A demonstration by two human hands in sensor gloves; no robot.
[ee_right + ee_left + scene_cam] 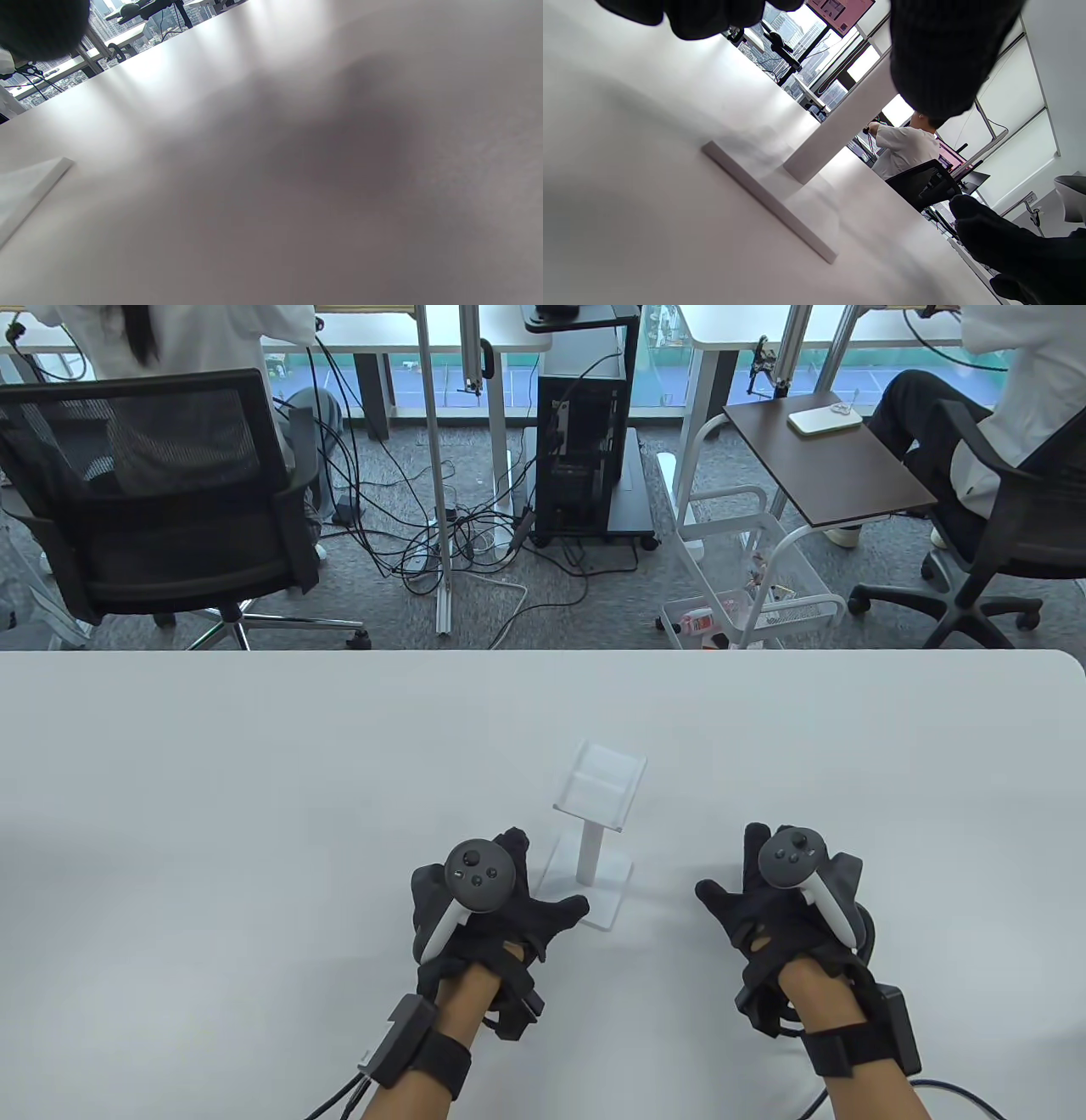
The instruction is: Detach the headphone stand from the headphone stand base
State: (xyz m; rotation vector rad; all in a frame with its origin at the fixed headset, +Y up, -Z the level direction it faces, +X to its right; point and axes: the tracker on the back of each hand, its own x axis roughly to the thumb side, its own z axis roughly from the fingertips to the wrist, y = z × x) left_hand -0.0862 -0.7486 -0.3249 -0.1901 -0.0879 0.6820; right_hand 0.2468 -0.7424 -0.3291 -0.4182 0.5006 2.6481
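Observation:
A white headphone stand [588, 848], an upright post with a cradle on top, stands plugged into its flat white base [612, 895] near the table's front centre. My left hand [534, 895] lies spread and empty at the base's left side, the thumb by its front left corner; whether it touches is unclear. My right hand [736, 886] is spread and empty on the table, a short gap to the right of the base. The left wrist view shows the post [840, 123] and base [772, 203] close below my fingers [933, 55]. The right wrist view shows only a base corner [29, 186].
The white table [254, 814] stretches wide on both sides, with its far edge behind the stand. Beyond it are office chairs [161, 500], a wire cart [755, 585], cables and a computer tower on the floor.

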